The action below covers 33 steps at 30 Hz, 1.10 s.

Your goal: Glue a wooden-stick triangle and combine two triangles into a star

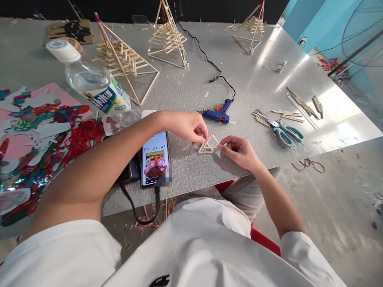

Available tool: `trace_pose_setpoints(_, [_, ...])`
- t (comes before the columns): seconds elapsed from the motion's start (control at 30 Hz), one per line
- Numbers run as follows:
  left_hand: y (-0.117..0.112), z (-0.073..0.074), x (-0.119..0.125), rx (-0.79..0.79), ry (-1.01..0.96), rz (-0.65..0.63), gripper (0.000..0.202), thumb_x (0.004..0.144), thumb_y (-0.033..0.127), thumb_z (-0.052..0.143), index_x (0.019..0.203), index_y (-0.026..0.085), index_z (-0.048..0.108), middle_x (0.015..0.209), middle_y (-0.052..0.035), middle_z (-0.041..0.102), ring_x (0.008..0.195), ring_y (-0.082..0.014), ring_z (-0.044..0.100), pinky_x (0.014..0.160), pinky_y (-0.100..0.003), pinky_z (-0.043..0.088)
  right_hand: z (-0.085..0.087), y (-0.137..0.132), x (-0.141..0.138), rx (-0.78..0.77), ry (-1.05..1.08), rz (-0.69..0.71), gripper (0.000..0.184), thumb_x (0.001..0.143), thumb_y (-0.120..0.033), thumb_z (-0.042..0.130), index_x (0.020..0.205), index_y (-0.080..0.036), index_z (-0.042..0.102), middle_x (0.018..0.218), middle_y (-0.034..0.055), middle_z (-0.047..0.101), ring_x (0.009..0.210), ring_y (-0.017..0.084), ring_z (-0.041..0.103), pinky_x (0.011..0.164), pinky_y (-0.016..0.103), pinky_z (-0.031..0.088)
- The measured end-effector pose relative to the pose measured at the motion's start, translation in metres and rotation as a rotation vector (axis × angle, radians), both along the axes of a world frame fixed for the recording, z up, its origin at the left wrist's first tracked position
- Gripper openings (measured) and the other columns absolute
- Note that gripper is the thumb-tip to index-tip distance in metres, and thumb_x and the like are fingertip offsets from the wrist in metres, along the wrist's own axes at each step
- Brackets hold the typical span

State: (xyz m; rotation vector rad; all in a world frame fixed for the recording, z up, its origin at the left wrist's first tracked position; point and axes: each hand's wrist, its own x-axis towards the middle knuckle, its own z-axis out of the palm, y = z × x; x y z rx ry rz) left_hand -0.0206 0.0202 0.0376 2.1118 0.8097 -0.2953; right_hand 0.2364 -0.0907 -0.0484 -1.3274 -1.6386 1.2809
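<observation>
Near the front edge of the table, a small triangular frame of thin wooden sticks [206,152] is held between my two hands. My left hand [191,126] reaches over from the left, its thumb and fingertips pinching the frame's left side. From the right, my right hand [239,151] pinches the frame's right corner between thumb and fingers. A blue hot glue gun [218,114] with an orange trigger lies just beyond the hands. Left of the frame lies a phone [154,159] with a lit screen, partly under my left forearm.
Three stick pyramids [131,61] stand along the back. A water bottle [89,77] and red yarn [85,135] are at left, beside colourful scraps [38,119]. Scissors-like pliers [283,129] rest on loose sticks [290,115] at right. A black cord [206,56] runs to the glue gun.
</observation>
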Motion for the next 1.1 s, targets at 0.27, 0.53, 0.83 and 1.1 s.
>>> trace_pose_setpoints(0.27, [0.002,-0.005,0.000,-0.097,-0.029,0.042,0.037,0.085,0.044,0.072,0.107,0.018,0.087,0.086,-0.0061,0.082,0.077,-0.0173,0.068,0.070,-0.025,0.045,-0.002,0.003,0.000,0.021,-0.054,0.018,0.047,0.096,-0.067,0.081,0.096,-0.020,0.076,0.060,-0.0098,0.044,0.057,0.009,0.030,0.056,0.030,0.023])
trace_pose_setpoints(0.53, [0.006,-0.007,0.000,-0.072,-0.030,0.050,0.039,0.093,0.054,0.070,0.096,0.018,0.084,0.080,-0.0070,0.080,0.073,-0.0170,0.066,0.068,-0.027,0.043,-0.003,0.002,0.000,0.024,-0.070,0.064,0.047,0.103,-0.066,0.075,0.102,-0.020,0.079,0.061,-0.0087,0.045,0.057,0.010,0.032,0.055,0.029,0.025])
trace_pose_setpoints(0.83, [0.013,-0.006,-0.010,-0.092,0.021,0.112,0.035,0.091,0.051,0.071,0.093,0.019,0.085,0.081,-0.0052,0.078,0.075,-0.0168,0.065,0.074,-0.028,0.045,-0.010,-0.019,0.003,0.318,-0.153,-0.117,0.029,0.113,-0.043,0.065,0.114,-0.020,0.082,0.057,-0.0105,0.044,0.050,0.010,0.035,0.054,0.028,0.031])
trace_pose_setpoints(1.1, [0.022,-0.008,-0.024,-0.111,0.177,0.100,0.031,0.090,0.049,0.073,0.089,0.022,0.089,0.078,-0.0041,0.076,0.069,-0.0153,0.057,0.068,-0.029,0.037,-0.010,-0.027,0.002,0.615,-0.457,0.035,0.020,0.119,-0.034,0.065,0.119,-0.021,0.081,0.064,-0.0070,0.067,0.052,0.009,0.056,0.058,0.025,0.042])
